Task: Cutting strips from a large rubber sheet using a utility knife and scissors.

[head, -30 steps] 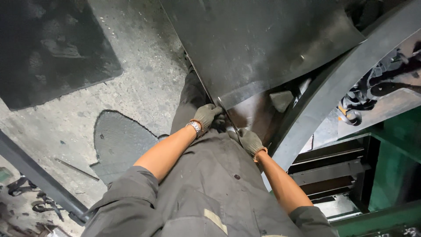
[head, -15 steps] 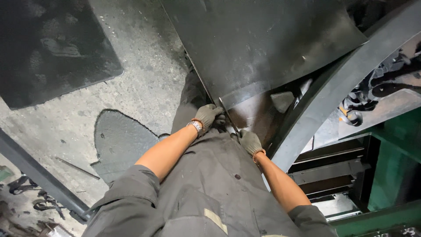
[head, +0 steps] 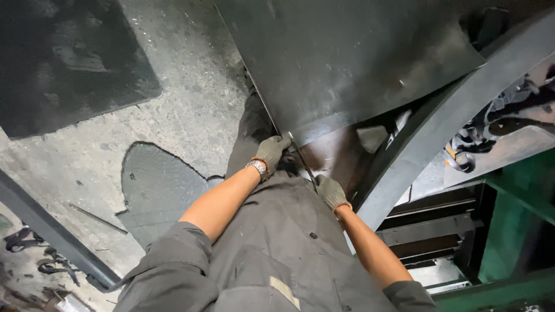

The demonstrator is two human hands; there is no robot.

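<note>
A large dark metal sheet (head: 347, 63) stands almost on edge in front of me, its thin near edge running down toward my waist. My left hand (head: 270, 151), in a grey knit glove with a watch at the wrist, grips that edge near the sheet's lower corner. My right hand (head: 332, 192), also gloved, holds the same edge lower down, close to my grey work clothes. Both arms are bare below rolled sleeves.
A curved dark steel beam (head: 439, 121) rises on the right beside green machine framing (head: 509, 231). On the concrete floor lie a black mat (head: 63, 63), a rounded dark plate piece (head: 156, 185), a thin rod (head: 98, 218) and a grey bar (head: 52, 231).
Both hands stay on the sheet's edge; my right hand has slid slightly lower and rightward along it. The sheet has barely shifted.
</note>
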